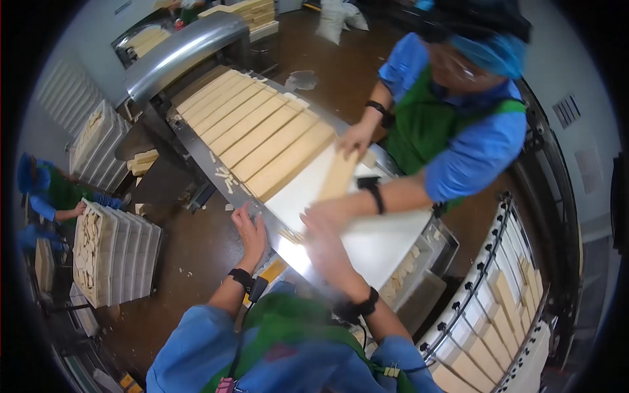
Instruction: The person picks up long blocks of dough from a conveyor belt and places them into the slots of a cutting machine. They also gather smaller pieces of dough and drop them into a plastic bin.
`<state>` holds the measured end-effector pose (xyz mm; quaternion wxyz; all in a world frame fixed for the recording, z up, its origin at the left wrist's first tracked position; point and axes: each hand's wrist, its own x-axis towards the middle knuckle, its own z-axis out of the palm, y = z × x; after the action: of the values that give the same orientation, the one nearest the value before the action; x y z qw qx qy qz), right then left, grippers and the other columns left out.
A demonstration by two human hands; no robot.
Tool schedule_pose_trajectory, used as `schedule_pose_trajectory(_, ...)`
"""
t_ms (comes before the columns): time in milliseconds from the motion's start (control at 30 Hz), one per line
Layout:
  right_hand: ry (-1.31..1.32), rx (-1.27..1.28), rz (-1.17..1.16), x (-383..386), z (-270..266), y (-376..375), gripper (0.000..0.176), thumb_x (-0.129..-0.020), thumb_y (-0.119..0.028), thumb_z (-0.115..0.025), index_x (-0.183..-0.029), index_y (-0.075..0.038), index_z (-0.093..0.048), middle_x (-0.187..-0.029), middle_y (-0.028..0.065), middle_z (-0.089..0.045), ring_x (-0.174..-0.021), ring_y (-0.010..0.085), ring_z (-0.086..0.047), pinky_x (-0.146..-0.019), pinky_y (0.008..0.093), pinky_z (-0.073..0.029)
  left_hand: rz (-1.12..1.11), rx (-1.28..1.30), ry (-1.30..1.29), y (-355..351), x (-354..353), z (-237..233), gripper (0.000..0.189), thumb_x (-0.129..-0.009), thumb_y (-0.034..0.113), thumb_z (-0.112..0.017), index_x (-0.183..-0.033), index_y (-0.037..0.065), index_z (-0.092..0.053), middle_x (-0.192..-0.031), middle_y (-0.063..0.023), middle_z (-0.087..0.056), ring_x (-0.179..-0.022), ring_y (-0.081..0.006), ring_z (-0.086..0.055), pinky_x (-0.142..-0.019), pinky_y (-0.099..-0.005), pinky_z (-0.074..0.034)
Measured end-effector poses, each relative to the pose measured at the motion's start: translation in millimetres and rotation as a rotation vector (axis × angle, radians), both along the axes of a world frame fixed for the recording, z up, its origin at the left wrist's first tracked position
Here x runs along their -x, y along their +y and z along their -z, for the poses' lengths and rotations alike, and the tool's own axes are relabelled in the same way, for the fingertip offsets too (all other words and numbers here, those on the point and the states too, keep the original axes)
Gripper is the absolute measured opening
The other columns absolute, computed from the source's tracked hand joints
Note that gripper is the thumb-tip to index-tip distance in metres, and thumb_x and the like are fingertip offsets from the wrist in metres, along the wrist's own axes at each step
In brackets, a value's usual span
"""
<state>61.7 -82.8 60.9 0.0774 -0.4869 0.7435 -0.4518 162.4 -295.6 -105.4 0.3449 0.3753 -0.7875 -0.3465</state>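
My left hand (250,232) rests at the metal edge (278,239) of the conveyor, fingers stretched and nothing in them. Over the white belt (386,236), my right hand (325,247) is smeared by motion, beside a co-worker's hand (333,213) that is also blurred. A pale yellow slab (338,174) lies there between the co-worker's two hands, its near end close to my right fingertips. Further up the belt, several long pale slabs (262,134) lie side by side in a row. Small offcuts (291,236) sit on the edge between my hands.
Across the belt stands a co-worker (452,124) in blue and green. A curved metal hood (187,52) spans the far end. On the right, a roller conveyor (488,340) carries more slabs. Stacked white crates (128,255) and another person (56,190) are at left.
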Motion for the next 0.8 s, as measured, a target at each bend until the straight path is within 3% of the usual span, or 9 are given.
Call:
schedule_pose_trajectory(133, 0.077, -0.019, 0.063, 64.3, 62.5, -110.9, 0.067, -0.099, -0.017, -0.069, -0.154, 0.008, -0.040, -0.147, 0.0334, -0.049, -0.140, 0.0484, -0.045, -0.121, 0.0529, -0.037, 0.018, 0.011, -0.121, -57.3, 30.2, 2.9, 0.062, -0.092, 0.020, -0.076, -0.146, 0.001, -0.051, -0.142, -0.0270, -0.039, -0.132, -0.0461, -0.049, -0.111, -0.0502, -0.045)
schedule_pose_trajectory(200, 0.093, -0.091, 0.178, 119.7, 110.3, -150.7, 0.068, -0.098, -0.019, -0.070, -0.152, 0.010, -0.041, -0.143, 0.0358, -0.050, -0.140, 0.0508, -0.044, -0.120, 0.0540, -0.037, 0.117, -0.008, -0.245, -68.1, 48.0, -4.6, 0.076, -0.085, 0.023, -0.083, -0.148, -0.001, -0.048, -0.145, -0.0283, -0.036, -0.136, -0.0493, -0.045, -0.116, -0.0520, -0.041)
schedule_pose_trajectory(267, 0.061, -0.188, 0.285, 181.4, 136.6, -174.5, 0.068, -0.095, -0.019, -0.072, -0.150, 0.010, -0.045, -0.142, 0.0349, -0.053, -0.138, 0.0511, -0.045, -0.118, 0.0554, -0.037, 0.164, 0.033, -0.242, -76.0, 62.0, -6.0, 0.079, -0.082, 0.021, -0.086, -0.148, -0.001, -0.048, -0.143, -0.0280, -0.038, -0.133, -0.0488, -0.048, -0.113, -0.0509, -0.044)
schedule_pose_trajectory(333, 0.236, -0.229, 0.392, 234.5, 161.7, -185.9, 0.066, -0.093, -0.020, -0.073, -0.148, 0.008, -0.049, -0.140, 0.0315, -0.054, -0.134, 0.0491, -0.048, -0.115, 0.0551, -0.040, 0.225, -0.045, -0.253, -77.1, 72.1, -8.2, 0.081, -0.080, 0.020, -0.088, -0.147, -0.001, -0.049, -0.140, -0.0267, -0.040, -0.128, -0.0476, -0.051, -0.108, -0.0496, -0.047)
schedule_pose_trajectory(500, 0.262, -0.474, 0.491, 302.7, 158.7, -201.3, 0.061, -0.093, -0.027, -0.073, -0.141, 0.005, -0.056, -0.137, 0.0260, -0.055, -0.130, 0.0448, -0.050, -0.112, 0.0546, -0.042, 0.180, -0.019, -0.388, -73.9, 84.0, -24.0, 0.085, -0.076, 0.024, -0.091, -0.147, 0.004, -0.049, -0.134, -0.0214, -0.043, -0.123, -0.0418, -0.055, -0.098, -0.0469, -0.053)
schedule_pose_trajectory(633, 0.189, -0.685, 0.499, 321.6, 160.9, -221.5, 0.056, -0.094, -0.034, -0.072, -0.134, 0.004, -0.060, -0.135, 0.0251, -0.058, -0.129, 0.0438, -0.053, -0.109, 0.0539, -0.045, 0.158, -0.037, -0.388, -73.1, 91.0, -24.8, 0.085, -0.073, 0.025, -0.092, -0.145, 0.003, -0.051, -0.133, -0.0236, -0.045, -0.122, -0.0441, -0.056, -0.098, -0.0490, -0.053)
schedule_pose_trajectory(767, 0.145, -0.587, 0.445, 329.8, 177.5, -211.0, 0.055, -0.095, -0.038, -0.071, -0.130, 0.004, -0.062, -0.129, 0.0291, -0.066, -0.123, 0.0450, -0.062, -0.103, 0.0532, -0.050, 0.148, -0.029, -0.445, -69.3, 99.4, -33.8, 0.083, -0.073, 0.025, -0.091, -0.143, 0.004, -0.053, -0.133, -0.0223, -0.047, -0.123, -0.0419, -0.054, -0.099, -0.0494, -0.051)
schedule_pose_trajectory(800, 0.162, -0.527, 0.466, 324.2, 173.2, -198.9, 0.052, -0.093, -0.037, -0.072, -0.125, 0.004, -0.064, -0.120, 0.0286, -0.069, -0.116, 0.0451, -0.065, -0.100, 0.0524, -0.052, 0.147, -0.053, -0.454, -70.3, 104.5, -37.9, 0.081, -0.074, 0.024, -0.089, -0.143, 0.003, -0.054, -0.133, -0.0221, -0.048, -0.124, -0.0411, -0.053, -0.101, -0.0497, -0.049)
